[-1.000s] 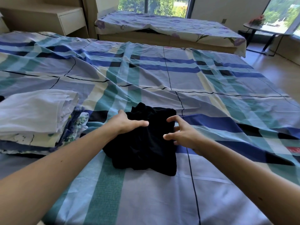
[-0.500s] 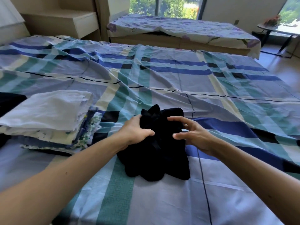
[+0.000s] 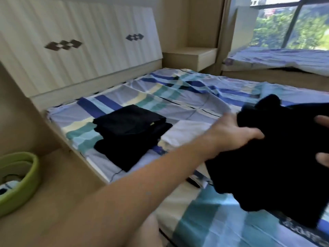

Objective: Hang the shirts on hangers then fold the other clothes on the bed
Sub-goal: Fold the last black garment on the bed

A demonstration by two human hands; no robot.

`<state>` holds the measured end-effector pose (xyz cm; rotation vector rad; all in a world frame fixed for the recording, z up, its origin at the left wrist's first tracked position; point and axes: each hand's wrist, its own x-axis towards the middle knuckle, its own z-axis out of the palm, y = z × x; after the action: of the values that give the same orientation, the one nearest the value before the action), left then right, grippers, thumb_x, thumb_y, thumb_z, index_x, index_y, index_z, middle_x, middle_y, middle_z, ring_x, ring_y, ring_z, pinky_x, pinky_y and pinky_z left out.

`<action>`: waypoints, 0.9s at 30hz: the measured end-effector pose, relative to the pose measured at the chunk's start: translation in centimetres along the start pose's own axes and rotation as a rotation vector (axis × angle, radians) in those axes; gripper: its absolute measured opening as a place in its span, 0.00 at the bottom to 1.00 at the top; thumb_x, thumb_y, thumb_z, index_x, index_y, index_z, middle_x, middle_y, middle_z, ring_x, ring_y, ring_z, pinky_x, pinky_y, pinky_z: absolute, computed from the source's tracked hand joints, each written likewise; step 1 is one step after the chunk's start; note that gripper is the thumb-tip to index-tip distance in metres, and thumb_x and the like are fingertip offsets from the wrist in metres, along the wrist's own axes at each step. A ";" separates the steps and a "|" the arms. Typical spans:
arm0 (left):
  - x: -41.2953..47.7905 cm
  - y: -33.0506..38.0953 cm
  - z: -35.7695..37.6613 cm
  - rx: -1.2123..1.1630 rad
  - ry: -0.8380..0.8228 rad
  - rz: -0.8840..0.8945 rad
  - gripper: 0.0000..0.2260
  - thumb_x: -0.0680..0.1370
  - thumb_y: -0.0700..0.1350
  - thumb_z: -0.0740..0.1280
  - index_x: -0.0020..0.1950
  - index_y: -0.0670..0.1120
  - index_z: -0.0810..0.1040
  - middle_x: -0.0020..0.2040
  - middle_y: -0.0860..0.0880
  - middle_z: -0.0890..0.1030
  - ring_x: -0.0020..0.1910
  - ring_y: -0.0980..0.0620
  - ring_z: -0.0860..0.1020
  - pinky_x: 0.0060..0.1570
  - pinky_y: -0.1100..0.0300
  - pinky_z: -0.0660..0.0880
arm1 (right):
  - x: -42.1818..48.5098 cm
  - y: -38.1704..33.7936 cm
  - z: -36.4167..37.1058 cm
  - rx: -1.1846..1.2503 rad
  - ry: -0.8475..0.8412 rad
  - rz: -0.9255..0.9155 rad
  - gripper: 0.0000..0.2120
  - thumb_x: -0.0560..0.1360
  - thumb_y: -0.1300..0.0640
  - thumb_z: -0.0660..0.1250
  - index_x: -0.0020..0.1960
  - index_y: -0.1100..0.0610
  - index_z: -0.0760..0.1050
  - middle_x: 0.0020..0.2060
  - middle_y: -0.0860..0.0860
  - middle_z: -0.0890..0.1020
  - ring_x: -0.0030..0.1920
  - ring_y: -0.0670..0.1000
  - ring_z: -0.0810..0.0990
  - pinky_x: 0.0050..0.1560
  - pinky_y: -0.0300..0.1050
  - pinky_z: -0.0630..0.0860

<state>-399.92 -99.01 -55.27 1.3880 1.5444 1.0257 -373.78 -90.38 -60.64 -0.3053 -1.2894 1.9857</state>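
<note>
Black garment (image 3: 276, 166) held above bed (image 3: 178, 97), frame right. Left hand (image 3: 236, 132) pinches its top edge, thumb over cloth. Right hand (image 3: 323, 158): 2 fingertips show at frame edge, grip unclear. Folded dark stack (image 3: 130, 129) lies near headboard (image 3: 89, 50).

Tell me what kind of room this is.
Most likely a bedroom: a bed with a plaid sheet, a panelled headboard behind it, and a second bed by the window.

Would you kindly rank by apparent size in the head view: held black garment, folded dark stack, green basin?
1. Held black garment, though nearest the camera.
2. Folded dark stack.
3. Green basin, cut off at the edge.
</note>
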 end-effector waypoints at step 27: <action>2.3 -19.2 -32.7 1.131 0.179 0.183 0.32 0.77 0.66 0.55 0.77 0.50 0.68 0.77 0.49 0.66 0.77 0.48 0.62 0.75 0.46 0.60 | 31.7 20.2 25.6 -1.806 -0.038 -0.037 0.24 0.78 0.44 0.63 0.71 0.52 0.70 0.70 0.58 0.63 0.72 0.61 0.64 0.67 0.57 0.65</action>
<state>-437.34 -99.78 -61.89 2.2389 2.3097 0.3042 -419.29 -90.75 -60.25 -0.9888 -2.6771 0.2320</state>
